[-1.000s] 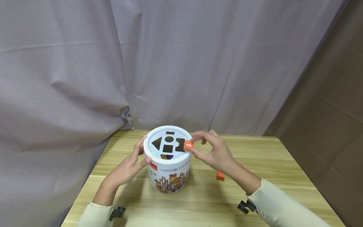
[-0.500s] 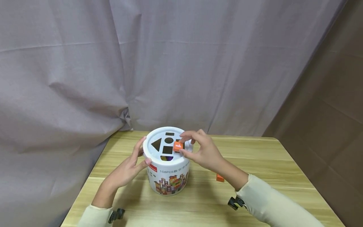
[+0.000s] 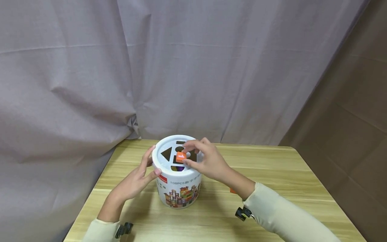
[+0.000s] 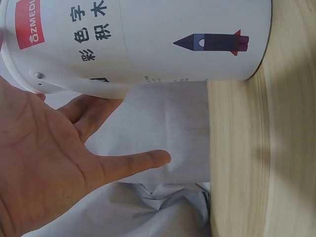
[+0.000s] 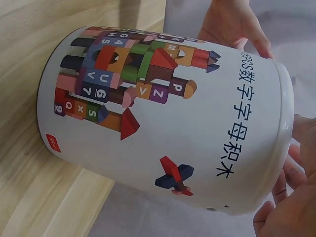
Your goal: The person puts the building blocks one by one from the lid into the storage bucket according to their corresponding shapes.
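Observation:
A white bucket (image 3: 180,196) printed with coloured building blocks stands upright on the table. Its pale blue lid (image 3: 161,162) has several cut-out holes, among them a triangle, a circle and a square. My left hand (image 3: 135,181) grips the lid's rim from the left, thumb in front; in the left wrist view its little finger (image 4: 136,162) sticks out free of the bucket. Between thumb and fingertips my right hand (image 3: 208,162) pinches an orange block (image 3: 181,157) marked with a white 1, over the square hole and partly covering it. The block does not show in the right wrist view.
Another orange block (image 3: 232,190) lies on the wooden table (image 3: 272,168), mostly hidden behind the right forearm. Grey curtains (image 3: 187,67) hang behind the table's back edge, and a brownish curtain (image 3: 347,117) is at the right.
My right hand has moved left across the lid with the orange block, from the right rim to the square hole. The left hand and bucket have hardly moved.

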`<action>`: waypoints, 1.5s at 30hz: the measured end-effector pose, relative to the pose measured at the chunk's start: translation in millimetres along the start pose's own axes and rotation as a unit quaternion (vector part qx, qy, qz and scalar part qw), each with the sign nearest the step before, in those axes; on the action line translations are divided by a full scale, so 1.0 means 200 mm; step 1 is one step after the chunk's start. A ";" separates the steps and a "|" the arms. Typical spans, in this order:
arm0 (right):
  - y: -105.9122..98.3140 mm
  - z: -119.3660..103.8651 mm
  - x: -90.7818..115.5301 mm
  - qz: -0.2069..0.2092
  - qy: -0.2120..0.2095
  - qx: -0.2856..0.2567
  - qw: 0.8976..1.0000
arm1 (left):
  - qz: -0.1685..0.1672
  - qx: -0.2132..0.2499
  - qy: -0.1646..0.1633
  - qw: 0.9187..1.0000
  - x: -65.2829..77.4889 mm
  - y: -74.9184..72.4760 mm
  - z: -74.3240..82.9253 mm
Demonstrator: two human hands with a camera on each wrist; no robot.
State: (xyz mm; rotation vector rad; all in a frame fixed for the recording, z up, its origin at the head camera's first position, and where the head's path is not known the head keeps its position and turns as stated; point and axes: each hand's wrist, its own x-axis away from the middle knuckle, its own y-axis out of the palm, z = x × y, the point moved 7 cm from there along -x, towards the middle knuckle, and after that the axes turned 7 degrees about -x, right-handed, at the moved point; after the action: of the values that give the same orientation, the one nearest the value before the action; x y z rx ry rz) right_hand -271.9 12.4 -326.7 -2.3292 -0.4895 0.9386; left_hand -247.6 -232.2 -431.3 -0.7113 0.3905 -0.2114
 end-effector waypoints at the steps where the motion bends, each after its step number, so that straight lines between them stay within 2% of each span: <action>1: 0.00 0.00 0.00 -0.001 0.000 0.001 1.000 | -0.001 0.000 0.000 1.000 0.00 0.00 0.00; 14: 0.04 -0.02 -0.03 -0.023 0.003 0.017 1.000 | -0.004 0.005 -0.014 1.000 -0.01 0.00 0.00; 28: 0.03 -0.04 0.00 -0.015 0.000 0.021 1.000 | -0.004 0.006 0.002 1.000 0.01 0.00 0.01; 37: -0.06 -0.04 0.06 0.006 -0.002 0.021 1.000 | -0.002 0.000 0.004 1.000 0.01 -0.01 0.02; 45: -0.21 0.02 0.16 0.055 -0.017 0.044 0.997 | -0.004 -0.003 0.006 1.000 0.02 -0.03 0.01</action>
State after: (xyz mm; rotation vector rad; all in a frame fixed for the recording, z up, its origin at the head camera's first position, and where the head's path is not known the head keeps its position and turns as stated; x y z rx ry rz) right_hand -257.4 63.2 -319.2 -2.2835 -0.3296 1.0312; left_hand -244.6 -236.5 -427.6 -0.7183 0.4004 -0.2215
